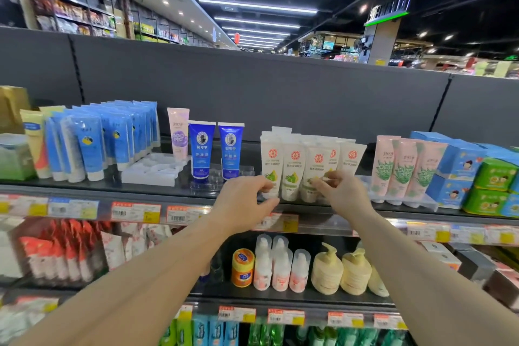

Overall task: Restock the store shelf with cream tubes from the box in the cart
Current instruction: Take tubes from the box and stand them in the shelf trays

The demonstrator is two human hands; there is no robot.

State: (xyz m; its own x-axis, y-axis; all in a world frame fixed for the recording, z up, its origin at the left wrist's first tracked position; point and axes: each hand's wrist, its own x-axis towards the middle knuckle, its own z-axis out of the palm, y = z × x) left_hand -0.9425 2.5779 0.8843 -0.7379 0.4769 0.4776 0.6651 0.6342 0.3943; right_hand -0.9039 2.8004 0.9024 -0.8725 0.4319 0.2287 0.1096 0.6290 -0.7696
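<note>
White cream tubes point(295, 168) bearing red seals stand upright.

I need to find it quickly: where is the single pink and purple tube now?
In the head view, the pink and purple tube stands on the top shelf, left of centre, between the light blue tubes and two dark blue tubes.

Open room above the top shelf, crowded row below

Above the tubes the grey back panel point(280, 87) stands bare. A gap lies between the dark blue tubes point(214, 149) and the white cream tubes point(306, 166), where a clear tray point(213, 180) sits low. Pink tubes point(404, 168) block the right; light blue tubes point(106, 137) crowd the left.
</note>
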